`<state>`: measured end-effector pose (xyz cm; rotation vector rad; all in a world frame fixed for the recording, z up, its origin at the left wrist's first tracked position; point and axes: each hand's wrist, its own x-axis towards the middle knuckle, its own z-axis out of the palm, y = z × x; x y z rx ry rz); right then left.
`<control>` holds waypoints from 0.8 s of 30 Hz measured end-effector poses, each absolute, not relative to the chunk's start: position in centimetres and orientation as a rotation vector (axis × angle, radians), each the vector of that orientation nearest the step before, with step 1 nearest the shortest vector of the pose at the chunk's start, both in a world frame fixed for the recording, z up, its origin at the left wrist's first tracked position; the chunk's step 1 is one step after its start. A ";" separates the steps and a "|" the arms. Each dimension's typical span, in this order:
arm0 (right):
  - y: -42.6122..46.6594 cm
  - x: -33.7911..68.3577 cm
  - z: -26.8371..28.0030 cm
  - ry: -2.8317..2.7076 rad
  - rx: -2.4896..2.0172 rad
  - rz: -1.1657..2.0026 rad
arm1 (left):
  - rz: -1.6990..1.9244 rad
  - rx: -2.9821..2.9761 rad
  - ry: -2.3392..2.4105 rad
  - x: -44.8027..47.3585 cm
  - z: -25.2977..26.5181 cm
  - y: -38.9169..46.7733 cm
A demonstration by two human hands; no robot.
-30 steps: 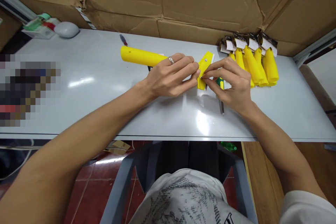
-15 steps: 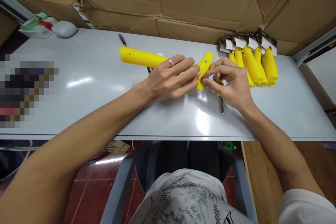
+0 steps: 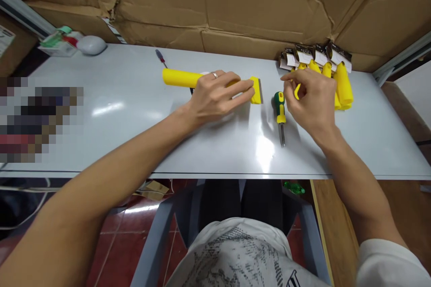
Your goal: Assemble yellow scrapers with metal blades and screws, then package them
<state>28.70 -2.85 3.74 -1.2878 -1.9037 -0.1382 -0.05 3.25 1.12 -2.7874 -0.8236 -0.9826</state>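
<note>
My left hand (image 3: 218,96) is wrapped over a yellow scraper (image 3: 180,77), whose tube-shaped handle points left. The scraper's wide yellow head shows past my fingertips, with a thin dark blade along its right edge. My right hand (image 3: 311,96) is raised to the right of the scraper, apart from it. Its fingers are curled and the thumb lies close to the index finger; whatever they may pinch is too small to make out. Just left of that hand, a green and yellow screwdriver (image 3: 280,110) lies on the table, its metal shaft toward me.
Several yellow scrapers with card sleeves (image 3: 342,87) lie at the back right, partly behind my right hand. A smaller dark-handled screwdriver (image 3: 160,57) lies behind the held scraper. A white rounded object (image 3: 91,45) and a small box (image 3: 58,45) stand at the back left. Cardboard (image 3: 235,13) lines the back.
My right hand has left the scraper's head and moved right, uncovering the green and yellow screwdriver. The scraper's head has turned, so its blade edge now faces right. My left hand keeps its hold.
</note>
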 end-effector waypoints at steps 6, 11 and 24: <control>-5.3 27.0 3.2 -2.153 -1.772 -0.410 | -1.302 -2.778 -1.068 0.1 2.5 1.7; -6.3 25.7 3.3 -2.310 -1.904 -0.313 | -1.557 -2.990 -1.341 0.6 3.9 0.6; -4.9 25.6 4.9 -1.521 -0.896 0.106 | -1.486 -3.630 -1.813 0.5 1.6 1.5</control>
